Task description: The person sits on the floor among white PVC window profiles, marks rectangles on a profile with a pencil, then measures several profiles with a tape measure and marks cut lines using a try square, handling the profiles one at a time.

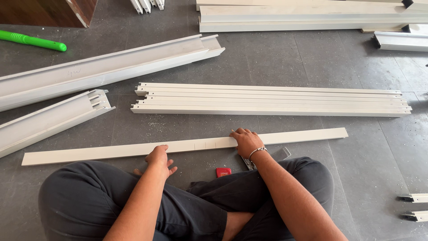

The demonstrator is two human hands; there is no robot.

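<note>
Lying flat on the dark grey floor (312,62) is a long, thin white strip (89,154), smooth, with small pencil marks near its middle. The left hand (159,158) presses down on it, fingers bent. The right hand (246,140) rests on it, pinching a pencil (233,131). Behind lie more white strips (272,99).

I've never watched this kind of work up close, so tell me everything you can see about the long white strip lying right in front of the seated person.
The long white strip is a flat, narrow, straight length with a smooth matte face, perhaps plastic or coated metal. It lies flat on the dark grey floor, running left to right and rising slightly to the right, just past the person's crossed legs. Faint marks cross it near the middle. The left hand rests on its near edge, and the right hand presses on top, holding a thin pencil-like tool at the far edge.
</note>
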